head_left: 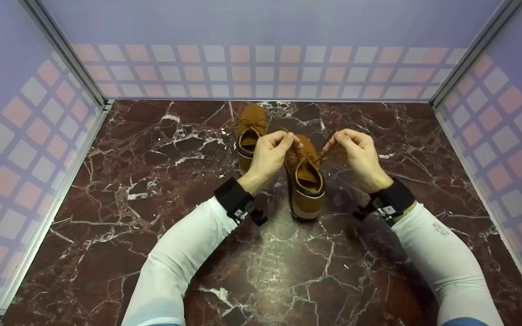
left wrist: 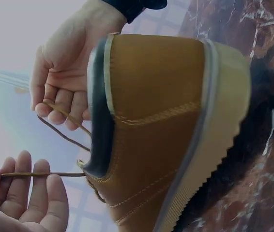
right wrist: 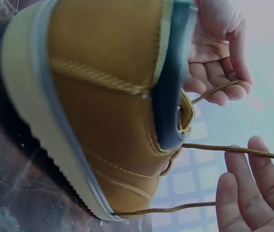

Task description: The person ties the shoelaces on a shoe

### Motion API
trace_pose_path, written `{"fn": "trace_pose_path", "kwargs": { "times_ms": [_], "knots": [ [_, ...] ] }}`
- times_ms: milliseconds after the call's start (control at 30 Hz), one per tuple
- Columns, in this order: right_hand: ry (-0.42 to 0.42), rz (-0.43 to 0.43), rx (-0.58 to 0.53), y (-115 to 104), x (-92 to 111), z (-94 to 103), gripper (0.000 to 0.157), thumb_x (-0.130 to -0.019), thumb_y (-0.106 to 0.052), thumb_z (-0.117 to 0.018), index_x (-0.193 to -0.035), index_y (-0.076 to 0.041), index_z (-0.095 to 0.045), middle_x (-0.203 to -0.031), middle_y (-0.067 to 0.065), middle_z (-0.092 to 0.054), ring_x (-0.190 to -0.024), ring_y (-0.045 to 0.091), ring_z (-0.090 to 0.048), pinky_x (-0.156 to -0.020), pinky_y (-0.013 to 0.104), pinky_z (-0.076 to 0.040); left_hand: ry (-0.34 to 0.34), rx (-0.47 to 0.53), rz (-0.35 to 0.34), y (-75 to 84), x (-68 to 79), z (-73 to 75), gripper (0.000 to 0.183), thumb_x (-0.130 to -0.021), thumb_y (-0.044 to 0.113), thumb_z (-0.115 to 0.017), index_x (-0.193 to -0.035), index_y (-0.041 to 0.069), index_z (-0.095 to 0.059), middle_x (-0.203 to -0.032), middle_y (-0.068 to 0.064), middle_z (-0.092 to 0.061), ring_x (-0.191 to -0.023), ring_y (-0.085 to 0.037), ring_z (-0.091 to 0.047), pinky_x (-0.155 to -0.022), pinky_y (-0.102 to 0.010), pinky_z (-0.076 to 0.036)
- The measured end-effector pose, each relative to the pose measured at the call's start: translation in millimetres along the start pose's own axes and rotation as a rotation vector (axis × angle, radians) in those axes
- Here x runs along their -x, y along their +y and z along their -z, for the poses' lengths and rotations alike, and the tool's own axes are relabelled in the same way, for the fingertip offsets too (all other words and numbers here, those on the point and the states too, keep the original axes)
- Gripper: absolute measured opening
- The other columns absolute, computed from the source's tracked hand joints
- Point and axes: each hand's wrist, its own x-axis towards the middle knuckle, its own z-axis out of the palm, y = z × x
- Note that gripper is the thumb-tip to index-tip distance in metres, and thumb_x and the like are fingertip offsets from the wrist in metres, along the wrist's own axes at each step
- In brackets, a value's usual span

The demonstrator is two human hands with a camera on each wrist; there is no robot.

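A tan lace-up shoe (head_left: pixel 307 206) stands on the marbled surface, heel towards me, between my two hands. My left hand (head_left: pixel 270 154) is at the left of its tongue, pinching one brown lace (left wrist: pixel 69 174) between thumb and fingers. On the other side my right hand (head_left: pixel 356 154) pinches another lace (right wrist: pixel 214 149), which stretches from the eyelets across its fingers. A second strand (right wrist: pixel 175 210) also runs to the right hand, low near the shoe's front. Both laces are pulled out to the sides above the collar.
A matching tan shoe (head_left: pixel 252 115) stands just beyond my left hand, its laces tied in a bow. Purple panels (head_left: pixel 265 27) with pink and white squares wall in the back and both sides. Dark red marbled surface (head_left: pixel 152 253) lies all around, with small white flecks.
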Motion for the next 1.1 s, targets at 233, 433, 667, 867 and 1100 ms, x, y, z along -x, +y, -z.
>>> {"fn": "trace_pose_path", "kwargs": {
  "times_ms": [233,433,667,867,1100],
  "knots": [
    [0.053,0.042,0.031,-8,-3,3.4,0.034,-0.118,-0.009,-0.052,-0.093,-0.008,-0.074,-0.083,0.000,-0.082,-0.078,0.014,-0.081,-0.081,0.032,-0.070,-0.053,-0.152,-0.040,1.0,-3.5,3.4,0.027,-0.115,0.013,-0.064,-0.113,-0.009,-0.080,-0.083,0.002,-0.082,-0.079,-0.005,-0.072,-0.076,-0.018,-0.059],
    [0.030,0.142,0.064,-16,-6,3.5,0.029,-0.117,-0.009,-0.055,-0.097,-0.002,-0.075,-0.085,0.002,-0.082,-0.077,0.015,-0.081,-0.079,0.033,-0.070,-0.089,-0.314,-0.080,7.4,-10.1,3.1,0.026,-0.113,0.016,-0.067,-0.109,-0.003,-0.085,-0.102,-0.018,-0.086,-0.082,-0.006,-0.074,-0.075,-0.020,-0.061],
    [0.002,0.206,0.160,-25,-9,-0.9,0.026,-0.115,-0.006,-0.059,-0.099,0.005,-0.076,-0.084,0.000,-0.082,-0.076,0.012,-0.081,-0.078,0.028,-0.070,-0.147,-0.438,-0.096,17.6,-15.6,-2.6,0.022,-0.113,0.014,-0.066,-0.122,0.003,-0.084,-0.101,-0.014,-0.086,-0.090,-0.026,-0.082,-0.071,-0.019,-0.059],
    [-0.008,0.261,0.210,-31,-11,-5.0,0.025,-0.114,-0.005,-0.060,-0.102,0.012,-0.075,-0.084,-0.002,-0.082,-0.075,0.011,-0.080,-0.075,0.026,-0.068,-0.197,-0.515,-0.118,22.5,-18.3,-8.7,0.028,-0.114,0.011,-0.061,-0.134,0.006,-0.080,-0.098,-0.012,-0.085,-0.085,-0.021,-0.079,-0.070,-0.019,-0.059],
    [-0.021,0.343,0.333,-39,-11,-9.0,0.025,-0.113,-0.007,-0.063,-0.105,0.011,-0.079,-0.084,-0.008,-0.082,-0.074,0.003,-0.075,-0.069,0.018,-0.059,-0.263,-0.623,-0.137,24.3,-21.0,-12.4,0.029,-0.113,0.012,-0.061,-0.134,0.005,-0.080,-0.101,-0.014,-0.085,-0.083,-0.015,-0.075,-0.073,-0.022,-0.055]
  ]
}}
